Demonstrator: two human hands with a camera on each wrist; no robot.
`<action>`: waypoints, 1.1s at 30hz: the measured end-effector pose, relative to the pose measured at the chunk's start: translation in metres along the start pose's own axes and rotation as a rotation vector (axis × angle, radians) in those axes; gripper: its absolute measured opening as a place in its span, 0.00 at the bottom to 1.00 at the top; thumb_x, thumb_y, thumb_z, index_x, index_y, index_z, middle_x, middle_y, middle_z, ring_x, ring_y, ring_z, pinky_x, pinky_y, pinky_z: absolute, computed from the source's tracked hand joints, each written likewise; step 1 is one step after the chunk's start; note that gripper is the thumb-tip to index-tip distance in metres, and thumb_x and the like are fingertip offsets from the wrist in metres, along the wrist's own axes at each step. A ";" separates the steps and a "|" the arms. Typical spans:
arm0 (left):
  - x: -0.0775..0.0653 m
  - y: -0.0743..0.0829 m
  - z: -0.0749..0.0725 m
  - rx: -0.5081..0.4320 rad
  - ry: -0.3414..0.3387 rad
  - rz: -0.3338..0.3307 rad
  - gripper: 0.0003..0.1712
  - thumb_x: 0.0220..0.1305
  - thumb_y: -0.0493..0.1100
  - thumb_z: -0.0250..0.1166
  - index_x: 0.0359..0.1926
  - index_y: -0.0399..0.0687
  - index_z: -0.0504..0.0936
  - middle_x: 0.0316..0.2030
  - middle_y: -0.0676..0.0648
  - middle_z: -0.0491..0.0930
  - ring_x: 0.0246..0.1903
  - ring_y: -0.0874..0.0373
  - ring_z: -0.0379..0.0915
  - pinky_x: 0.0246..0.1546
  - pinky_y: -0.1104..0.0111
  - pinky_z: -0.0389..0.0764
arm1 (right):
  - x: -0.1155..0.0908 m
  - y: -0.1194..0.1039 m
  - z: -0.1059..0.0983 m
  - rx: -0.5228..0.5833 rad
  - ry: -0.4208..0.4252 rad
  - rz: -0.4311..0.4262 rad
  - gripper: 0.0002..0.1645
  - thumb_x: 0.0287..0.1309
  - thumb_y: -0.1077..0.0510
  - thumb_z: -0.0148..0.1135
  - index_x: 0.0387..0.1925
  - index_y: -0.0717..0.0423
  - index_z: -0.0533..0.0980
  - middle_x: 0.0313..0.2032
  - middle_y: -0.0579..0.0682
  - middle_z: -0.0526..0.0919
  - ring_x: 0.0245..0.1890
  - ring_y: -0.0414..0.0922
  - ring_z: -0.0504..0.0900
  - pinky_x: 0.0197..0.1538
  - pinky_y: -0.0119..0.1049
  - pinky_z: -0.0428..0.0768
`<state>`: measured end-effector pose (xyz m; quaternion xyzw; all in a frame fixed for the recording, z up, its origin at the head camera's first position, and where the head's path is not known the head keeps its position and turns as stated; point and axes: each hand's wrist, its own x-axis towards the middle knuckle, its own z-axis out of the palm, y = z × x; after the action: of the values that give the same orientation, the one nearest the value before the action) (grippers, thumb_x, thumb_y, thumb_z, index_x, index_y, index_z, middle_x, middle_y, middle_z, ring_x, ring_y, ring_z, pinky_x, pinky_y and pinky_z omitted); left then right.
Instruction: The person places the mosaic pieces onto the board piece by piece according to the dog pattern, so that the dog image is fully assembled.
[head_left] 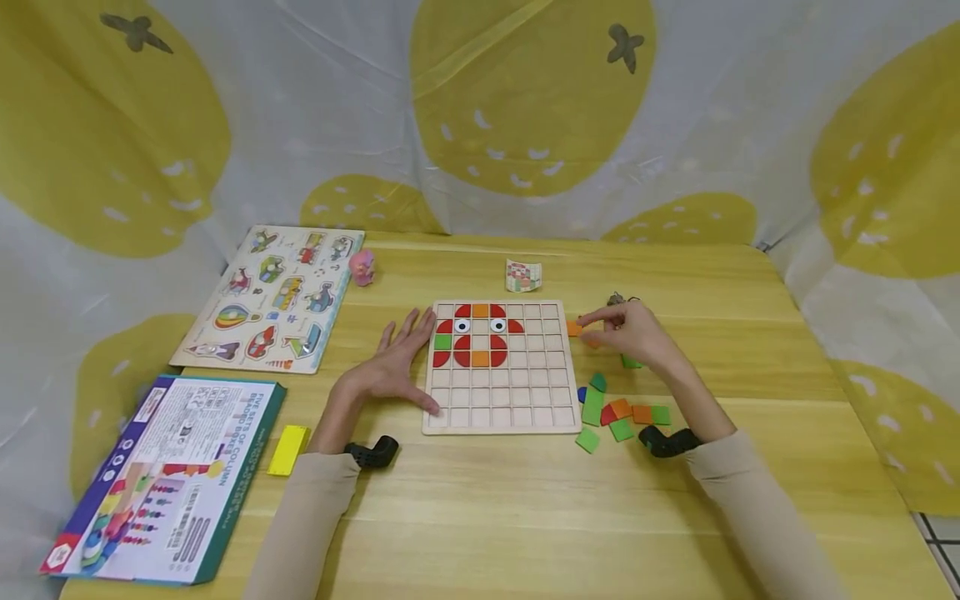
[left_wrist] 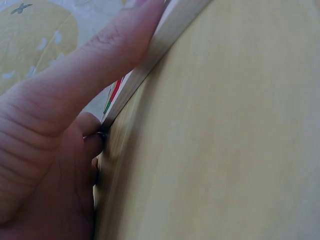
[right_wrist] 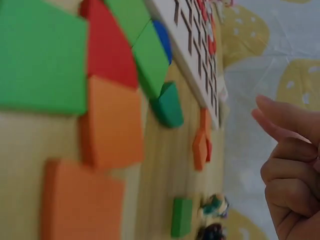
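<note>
A square wooden grid board (head_left: 532, 367) lies mid-table, with red, orange and green tiles and two eye tiles (head_left: 498, 326) in its upper-left cells. My left hand (head_left: 393, 367) rests at the board's left side, fingers spread, thumb on the lower-left corner; in the left wrist view its thumb (left_wrist: 100, 65) touches the board's edge (left_wrist: 145, 65). My right hand (head_left: 626, 329) hovers off the board's right edge, near orange tiles (head_left: 573, 328). In the right wrist view the index finger and thumb of that hand (right_wrist: 295, 165) reach forward, the other fingers are curled, and no tile shows between them.
Loose green, orange, red and blue tiles (head_left: 621, 428) lie right of the board. A small picture card (head_left: 523, 275) is behind it. To the left are a picture puzzle board (head_left: 262, 304), a pink toy (head_left: 362, 267), a yellow block (head_left: 288, 450) and a box (head_left: 172, 467).
</note>
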<state>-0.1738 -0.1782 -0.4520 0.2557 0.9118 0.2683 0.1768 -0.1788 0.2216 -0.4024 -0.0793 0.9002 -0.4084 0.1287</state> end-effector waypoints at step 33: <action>-0.001 -0.002 0.002 0.010 0.000 0.000 0.86 0.27 0.71 0.78 0.76 0.49 0.31 0.77 0.47 0.25 0.76 0.48 0.16 0.74 0.46 0.22 | -0.002 0.001 0.024 0.092 -0.059 0.053 0.14 0.52 0.54 0.72 0.41 0.53 0.83 0.14 0.43 0.59 0.15 0.39 0.54 0.21 0.32 0.58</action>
<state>-0.1734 -0.1792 -0.4542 0.2566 0.9132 0.2636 0.1753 -0.1701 0.2051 -0.4180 -0.0613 0.8781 -0.4434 0.1693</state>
